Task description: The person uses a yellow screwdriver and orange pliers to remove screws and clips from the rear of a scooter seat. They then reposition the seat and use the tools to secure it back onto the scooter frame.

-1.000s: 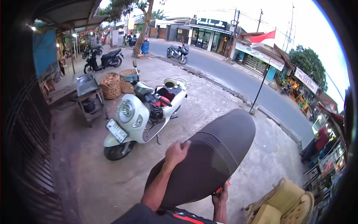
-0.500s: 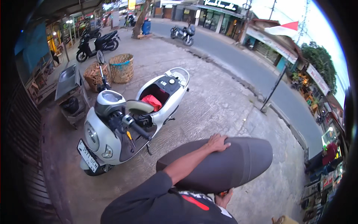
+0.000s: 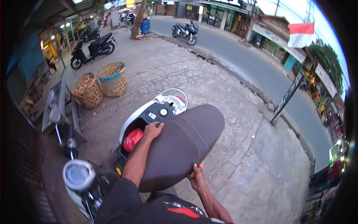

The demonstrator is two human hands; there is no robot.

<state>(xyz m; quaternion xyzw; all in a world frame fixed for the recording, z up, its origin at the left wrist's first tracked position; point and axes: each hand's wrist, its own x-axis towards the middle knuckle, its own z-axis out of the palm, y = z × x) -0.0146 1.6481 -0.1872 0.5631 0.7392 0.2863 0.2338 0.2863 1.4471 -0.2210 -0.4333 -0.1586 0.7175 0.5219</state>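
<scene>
A dark brown scooter seat [image 3: 182, 145], detached, is held in front of me between both hands. My left hand [image 3: 153, 130] is closed on its left edge, above the open storage well. Under its right edge, my right hand [image 3: 197, 177] grips the seat together with an orange-handled object [image 3: 196, 170], mostly hidden by palm and seat. The white scooter [image 3: 128, 125] stands just beyond and to the left. Its seat bay lies exposed, with a red plastic bag [image 3: 133, 139] inside and a round white cap [image 3: 163, 111] behind the well. The seat hides much of the scooter's middle.
Two woven baskets [image 3: 113, 80] stand beyond the scooter, near a metal-topped stand [image 3: 54, 100]. A black scooter [image 3: 93, 50] is parked farther back. On the right, a leaning signpost [image 3: 289, 95] marks the road edge; a motorcycle [image 3: 185, 33] is by the road.
The seat has moved left and closer to the scooter's open bay, and has turned more upright. My left hand has shifted from its top to its edge. My right forearm has come into view.
</scene>
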